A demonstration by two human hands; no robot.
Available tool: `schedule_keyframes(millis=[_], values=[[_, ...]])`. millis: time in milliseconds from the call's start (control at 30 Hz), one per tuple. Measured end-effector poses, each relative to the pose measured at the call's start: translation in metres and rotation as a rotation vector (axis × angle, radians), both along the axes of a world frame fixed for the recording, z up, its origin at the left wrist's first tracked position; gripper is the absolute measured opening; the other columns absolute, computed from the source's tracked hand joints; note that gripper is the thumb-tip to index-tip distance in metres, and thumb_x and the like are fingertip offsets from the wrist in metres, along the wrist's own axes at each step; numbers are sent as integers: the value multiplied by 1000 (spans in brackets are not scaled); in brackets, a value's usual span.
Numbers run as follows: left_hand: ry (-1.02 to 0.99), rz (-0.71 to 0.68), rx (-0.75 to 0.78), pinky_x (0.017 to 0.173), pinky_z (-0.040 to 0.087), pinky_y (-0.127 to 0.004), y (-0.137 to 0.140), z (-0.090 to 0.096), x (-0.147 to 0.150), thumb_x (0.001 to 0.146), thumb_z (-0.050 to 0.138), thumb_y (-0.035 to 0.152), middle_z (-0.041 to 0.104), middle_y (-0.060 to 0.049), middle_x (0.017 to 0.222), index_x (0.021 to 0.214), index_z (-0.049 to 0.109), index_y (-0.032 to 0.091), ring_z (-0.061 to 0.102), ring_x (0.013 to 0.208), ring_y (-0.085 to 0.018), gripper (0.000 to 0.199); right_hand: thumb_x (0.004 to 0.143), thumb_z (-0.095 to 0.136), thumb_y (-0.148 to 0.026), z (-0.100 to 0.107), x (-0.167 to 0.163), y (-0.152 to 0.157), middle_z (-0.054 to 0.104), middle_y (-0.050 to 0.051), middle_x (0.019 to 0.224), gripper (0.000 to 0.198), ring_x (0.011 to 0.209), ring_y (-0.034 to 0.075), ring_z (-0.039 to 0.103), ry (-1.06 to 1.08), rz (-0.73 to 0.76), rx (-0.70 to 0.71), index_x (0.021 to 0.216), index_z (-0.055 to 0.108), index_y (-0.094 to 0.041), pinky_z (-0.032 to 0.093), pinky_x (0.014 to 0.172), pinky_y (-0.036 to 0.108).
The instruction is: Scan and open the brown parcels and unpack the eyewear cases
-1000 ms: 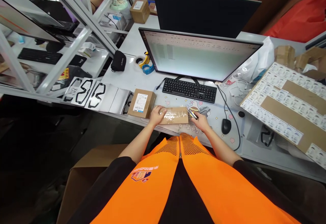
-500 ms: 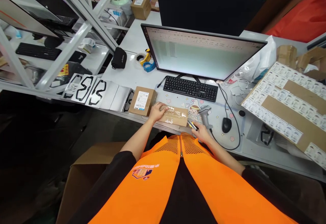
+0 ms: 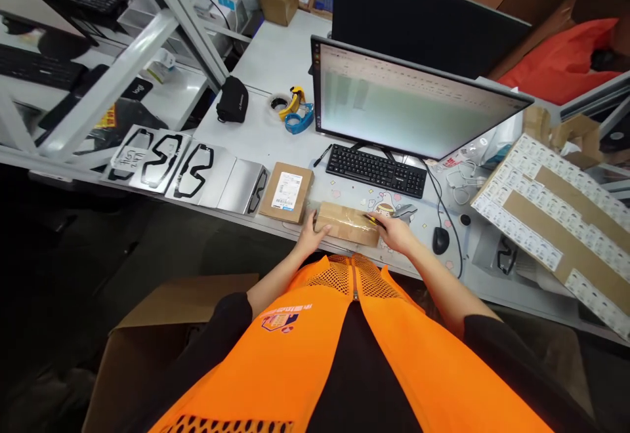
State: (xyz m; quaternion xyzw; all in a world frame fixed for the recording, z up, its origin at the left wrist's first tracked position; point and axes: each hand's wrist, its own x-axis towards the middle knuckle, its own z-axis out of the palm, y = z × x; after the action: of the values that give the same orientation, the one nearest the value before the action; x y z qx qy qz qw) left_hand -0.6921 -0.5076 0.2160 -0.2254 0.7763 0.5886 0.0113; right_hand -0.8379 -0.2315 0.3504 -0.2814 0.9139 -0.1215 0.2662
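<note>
A small taped cardboard box [image 3: 344, 224] lies at the front edge of the desk, with shiny clear tape along its top. My left hand [image 3: 311, 235] grips its left end, thumb over the top and fingers along the side. In my right hand [image 3: 395, 233] is a utility knife [image 3: 375, 221], its tip at the tape near the box's right end. Just left of my left hand, a second cardboard box [image 3: 286, 192] with a white shipping label lies flat. A grey barcode scanner [image 3: 404, 212] sits partly hidden behind my right hand.
Behind the box stand a keyboard [image 3: 376, 170] and a monitor [image 3: 413, 102]. The mouse [image 3: 440, 240] and its cable are at right, near a label-covered cardboard sheet [image 3: 556, 223]. Flat silver packages [image 3: 194, 169] line the left edge; tape dispensers [image 3: 298, 118] sit behind. An open carton [image 3: 147, 348] stands below.
My right hand has brought the knife from beside the box's right end up over its top. My left hand has shifted from the box's top to its left end. The view has shifted slightly.
</note>
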Motion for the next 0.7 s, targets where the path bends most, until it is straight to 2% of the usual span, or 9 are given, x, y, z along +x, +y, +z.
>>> schedule_keyframes(millis=[67,133,200,267,400,500,567,633,700], values=[[-47,-35,53,119,53,-51,4,-2,5,101,72,53,67,-19,151,164,45,19,67,139,-35,77,107,50,-29,12,-1,-55,81,13,130,59,111,30,79,8,133,144,166,56,-28,59,97,39],[-40,-77,30,118,53,-52,5,-2,4,103,68,54,68,-20,151,165,46,17,67,140,-37,75,107,53,-32,17,3,-99,83,14,124,63,106,30,80,8,253,247,170,50,-27,60,94,37],[-38,-101,-16,118,53,-53,6,0,0,104,66,53,68,-21,152,166,46,16,66,141,-39,75,106,55,-32,19,9,-122,83,16,124,67,104,31,81,11,331,328,173,46,-26,60,90,36],[-57,-117,-45,116,54,-53,7,2,-3,105,65,52,69,-22,150,167,45,15,67,139,-40,75,106,52,-26,20,14,-122,81,18,127,66,106,31,81,29,349,409,172,46,-26,60,90,37],[-64,-138,-88,113,55,-53,8,5,-7,106,62,50,71,-23,147,168,43,13,69,134,-40,75,108,46,-18,27,19,-78,78,16,137,63,116,30,79,58,309,530,168,52,-33,60,96,38],[-48,-205,-104,112,56,-52,6,9,-9,106,61,50,70,-22,147,168,43,15,68,135,-40,73,105,51,-16,34,19,-28,80,17,129,64,111,31,80,39,246,614,167,54,-33,60,95,41],[-37,-228,-130,114,54,-55,5,14,-10,107,59,48,66,-23,151,168,43,15,65,138,-42,72,103,53,-15,34,17,9,81,18,122,62,107,33,81,36,173,648,162,61,-32,60,94,43],[43,-216,-224,121,47,-59,4,22,-12,105,61,42,57,-24,162,167,43,15,56,147,-44,70,102,54,-19,27,12,45,82,20,119,56,104,35,81,63,70,627,156,68,-31,60,92,45],[195,-246,-358,128,39,-60,3,31,-17,102,65,35,49,-22,168,163,49,18,46,154,-44,66,102,55,-25,12,5,74,82,20,118,54,102,36,81,112,-50,552,154,70,-30,61,90,46]])
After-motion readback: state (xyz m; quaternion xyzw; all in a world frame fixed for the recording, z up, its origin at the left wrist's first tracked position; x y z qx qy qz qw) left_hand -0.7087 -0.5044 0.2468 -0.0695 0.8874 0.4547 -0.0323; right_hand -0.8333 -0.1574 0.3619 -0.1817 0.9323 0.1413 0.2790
